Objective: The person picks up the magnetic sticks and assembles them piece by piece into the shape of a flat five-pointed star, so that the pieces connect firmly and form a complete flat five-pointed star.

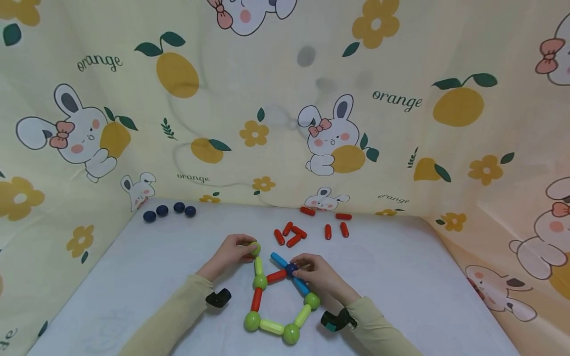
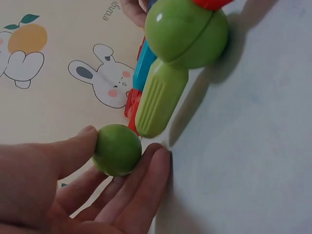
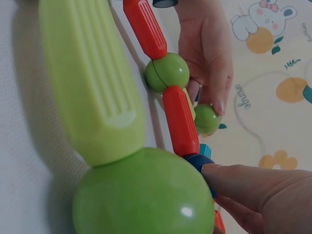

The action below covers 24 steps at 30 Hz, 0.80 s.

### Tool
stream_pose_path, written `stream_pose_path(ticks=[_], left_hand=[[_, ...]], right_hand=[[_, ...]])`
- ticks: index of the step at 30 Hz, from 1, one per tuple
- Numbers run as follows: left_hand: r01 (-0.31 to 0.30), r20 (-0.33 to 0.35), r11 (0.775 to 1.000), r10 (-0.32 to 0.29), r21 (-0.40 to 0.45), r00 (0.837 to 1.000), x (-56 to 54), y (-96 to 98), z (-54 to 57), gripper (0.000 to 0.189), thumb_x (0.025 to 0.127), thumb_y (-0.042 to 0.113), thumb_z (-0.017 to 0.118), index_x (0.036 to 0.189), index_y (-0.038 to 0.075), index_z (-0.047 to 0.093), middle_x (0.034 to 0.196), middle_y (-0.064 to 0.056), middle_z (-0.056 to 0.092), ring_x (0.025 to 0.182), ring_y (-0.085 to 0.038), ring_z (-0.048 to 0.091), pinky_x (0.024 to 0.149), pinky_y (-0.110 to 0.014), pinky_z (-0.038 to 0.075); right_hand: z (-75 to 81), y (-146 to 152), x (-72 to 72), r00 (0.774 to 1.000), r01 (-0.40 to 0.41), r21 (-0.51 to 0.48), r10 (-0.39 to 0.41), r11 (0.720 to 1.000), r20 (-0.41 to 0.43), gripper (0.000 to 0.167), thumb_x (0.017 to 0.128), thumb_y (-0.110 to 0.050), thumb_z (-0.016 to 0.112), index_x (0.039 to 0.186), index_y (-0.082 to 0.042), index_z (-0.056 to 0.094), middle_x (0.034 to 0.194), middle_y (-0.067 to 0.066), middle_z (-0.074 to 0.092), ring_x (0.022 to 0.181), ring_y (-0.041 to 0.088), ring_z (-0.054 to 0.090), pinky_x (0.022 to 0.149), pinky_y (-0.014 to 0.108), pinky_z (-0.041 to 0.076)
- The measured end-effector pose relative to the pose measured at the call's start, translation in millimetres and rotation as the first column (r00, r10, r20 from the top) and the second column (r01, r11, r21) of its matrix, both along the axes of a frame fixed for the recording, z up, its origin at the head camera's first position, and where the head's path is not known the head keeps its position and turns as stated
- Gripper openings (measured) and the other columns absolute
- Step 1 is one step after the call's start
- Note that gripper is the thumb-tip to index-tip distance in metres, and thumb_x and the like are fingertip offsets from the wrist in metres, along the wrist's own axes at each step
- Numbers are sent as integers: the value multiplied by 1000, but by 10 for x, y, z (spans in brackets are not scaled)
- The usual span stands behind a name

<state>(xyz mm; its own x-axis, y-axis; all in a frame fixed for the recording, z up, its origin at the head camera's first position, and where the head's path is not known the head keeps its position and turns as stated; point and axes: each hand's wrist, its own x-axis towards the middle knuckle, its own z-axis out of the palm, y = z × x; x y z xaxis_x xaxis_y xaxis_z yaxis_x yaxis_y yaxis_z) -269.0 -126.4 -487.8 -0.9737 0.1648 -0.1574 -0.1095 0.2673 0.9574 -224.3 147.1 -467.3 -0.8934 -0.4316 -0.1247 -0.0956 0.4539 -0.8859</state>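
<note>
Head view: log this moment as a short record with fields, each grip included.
Left grip: pinches a green ball beside the tip of a light-green stick
Right grip: pinches a dark blue ball
Build: five-sided ring of balls and sticks, two sticks jutting outward
Loose balls: four, dark blue, far left
Loose sticks: eight, red, beyond the ring

Repeated "orange" (image 1: 397,99) on patterned backdrop (image 1: 276,69)

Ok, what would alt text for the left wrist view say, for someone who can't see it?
A person's left hand holds a green ball near the free end of a pale green rod joined to another green ball. Behind are a blue rod, red pieces and a rabbit-print cloth.
</note>
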Motion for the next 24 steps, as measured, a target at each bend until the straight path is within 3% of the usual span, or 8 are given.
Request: stream_pose_path(ticks=[6,15,24], left_hand=[[47,7,999,-47,-8,999,2,44,-24,30,93,17,63,118,0,61,104,-12,61,79,-21,65,70,-33,57],[74,12,995,-74,-66,997,-7,85,-51,31,95,22,61,119,1,61,104,-10,61,82,-20,63,70,-31,57],[29,26,997,-27,-69,999,23,114,-19,30,94,21,62,116,0,57,102,-12,61,80,-20,63,70,-31,57]], right_hand=[[167,-18,68,1000,-19,-4,19,1000,11,28,94,-8,61,119,2,60,112,19,61,94,28,57,80,35,50],[-127,31,-76,1000,-4,6,4,1000,5,29,92,-19,65,119,-7,63,111,8,63,94,22,57,79,34,50],[-175,39,-106,999,-27,39,28,999,-25,33,89,-24,69,119,-9,63,111,4,62,94,20,58,81,34,51]])
